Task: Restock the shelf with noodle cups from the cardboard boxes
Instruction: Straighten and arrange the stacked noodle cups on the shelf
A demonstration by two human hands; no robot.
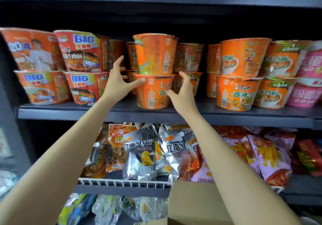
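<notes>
The two-high stack of orange noodle cups stands at the front edge of the middle shelf: lower cup, upper cup. Your left hand is spread, thumb tip touching the lower cup's rim; your right hand is open and curved beside its other flank, gripping nothing. Press both palms evenly on the lower cup and slide it back slowly, since the upper cup looks likely to tip. The cardboard box waits below.

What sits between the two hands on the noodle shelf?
In the head view, the lower orange noodle cup of a two-cup stack sits between the left hand and right hand.
</notes>
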